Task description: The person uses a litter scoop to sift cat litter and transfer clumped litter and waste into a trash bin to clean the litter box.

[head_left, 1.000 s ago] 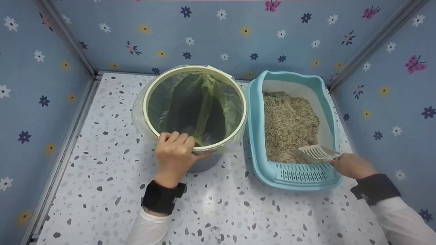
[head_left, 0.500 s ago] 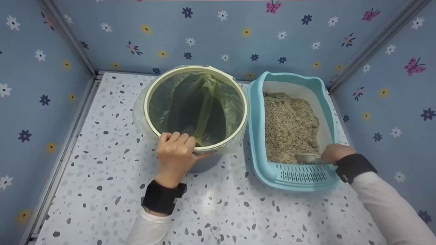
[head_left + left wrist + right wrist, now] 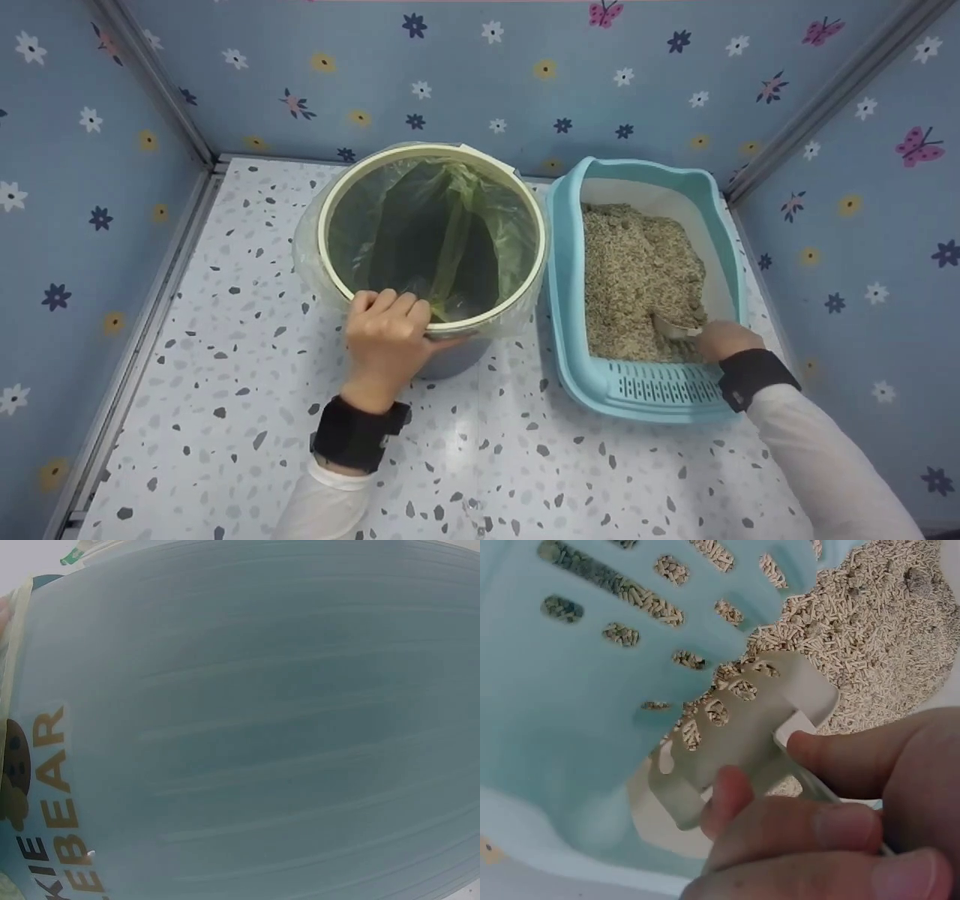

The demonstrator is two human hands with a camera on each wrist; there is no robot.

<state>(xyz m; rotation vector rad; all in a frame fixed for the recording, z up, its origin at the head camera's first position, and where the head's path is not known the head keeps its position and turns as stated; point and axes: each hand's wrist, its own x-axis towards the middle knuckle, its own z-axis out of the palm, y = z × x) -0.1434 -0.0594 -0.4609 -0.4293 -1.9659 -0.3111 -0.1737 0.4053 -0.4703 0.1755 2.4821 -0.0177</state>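
From the head view the right hand (image 3: 721, 339) has pushed the scoop (image 3: 673, 328) farther into the litter (image 3: 637, 270) of the litter box (image 3: 652, 390), while the left hand (image 3: 386, 341) stays curled over the bin (image 3: 431, 225) rim; the left wrist view shows only the bin wall (image 3: 262, 727); the right wrist view shows fingers (image 3: 727, 799) clamped round the slotted scoop (image 3: 727, 727).

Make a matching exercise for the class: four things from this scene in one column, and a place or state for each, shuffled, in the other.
Things:
1. left hand
2. scoop
3. bin
4. litter tray

Places or states:
A. lined with a green bag
B. right of the bin, holding litter
C. grips the bin's near rim
D. dug into the litter, held by the right hand

Pairs: 1-C, 2-D, 3-A, 4-B
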